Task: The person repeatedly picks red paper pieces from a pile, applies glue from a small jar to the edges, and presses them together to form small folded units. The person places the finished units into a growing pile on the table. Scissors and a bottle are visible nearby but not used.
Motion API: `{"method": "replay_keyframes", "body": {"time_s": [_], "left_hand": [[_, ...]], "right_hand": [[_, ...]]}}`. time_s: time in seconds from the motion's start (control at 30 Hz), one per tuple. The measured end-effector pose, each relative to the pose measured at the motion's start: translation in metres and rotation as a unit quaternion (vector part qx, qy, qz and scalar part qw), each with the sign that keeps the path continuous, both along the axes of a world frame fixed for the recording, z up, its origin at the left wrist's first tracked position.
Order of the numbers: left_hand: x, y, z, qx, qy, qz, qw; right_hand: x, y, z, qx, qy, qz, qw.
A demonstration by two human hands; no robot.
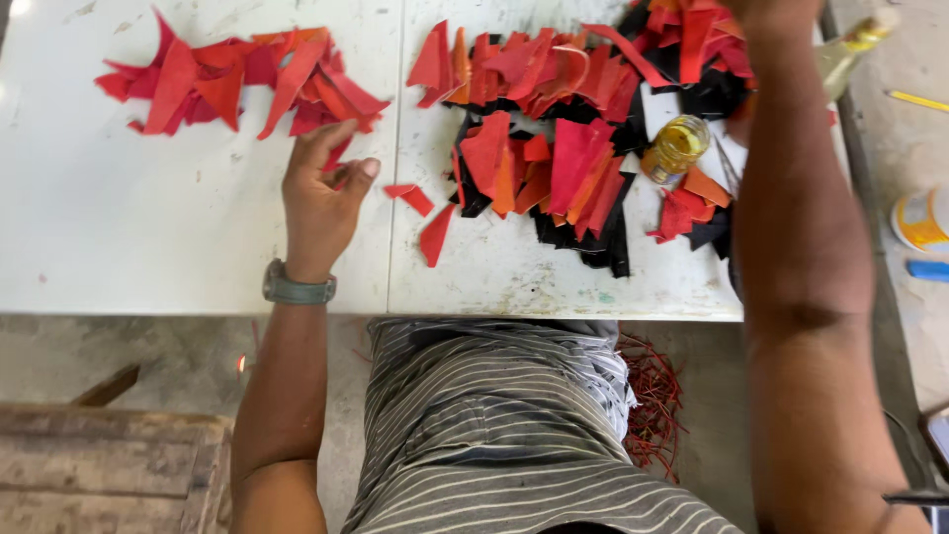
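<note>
Nearest the camera, the person's striped shirt (494,425) is pressing up to the near edge of the white table (198,247); a tangle of red trimmings (654,405) is lying on the floor just below that edge. On the table, left hand (321,203) is resting palm-down, fingers half-curled, pinching a small red scrap (339,158) at the near edge of the left red pile (237,84), which looks like the sorted stack since it is sitting apart and all one colour. Two loose red scraps (420,218) are lying just right of that hand, likely singled out. Further right on the table, the mixed red, orange and black heap (573,148) is sprawling, with a small jar of yellow liquid (677,146) standing at its right side. Right hand (781,12) is reaching to the table's far side, mostly cut off, so I cannot tell its grip.
</note>
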State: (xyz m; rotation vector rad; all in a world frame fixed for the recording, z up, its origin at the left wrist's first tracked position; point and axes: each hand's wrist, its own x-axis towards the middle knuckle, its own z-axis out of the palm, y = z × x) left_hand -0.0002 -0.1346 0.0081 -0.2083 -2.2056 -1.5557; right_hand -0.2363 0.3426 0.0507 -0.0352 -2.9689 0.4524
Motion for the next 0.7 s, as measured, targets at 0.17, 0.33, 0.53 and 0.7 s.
{"method": "replay_keyframes", "body": {"time_s": [0.17,0.33,0.53,0.7], "left_hand": [[0.015,-0.062,-0.019,-0.077,0.006,0.118,0.99],[0.005,-0.073,-0.042,-0.222,-0.049,0.162,0.96],[-0.021,-0.063,-0.052,-0.342,-0.132,0.038,0.93],[-0.051,-0.061,-0.044,-0.481,-0.196,-0.041,0.853]], "right_hand": [[-0.017,0.015,-0.003,0.065,-0.038,0.007,0.997],[0.022,-0.004,0.013,0.04,0.033,0.049,0.997],[0.128,-0.013,0.05,-0.078,0.19,0.229,0.951],[0.179,0.006,0.055,-0.014,0.098,0.242,0.965]]}}
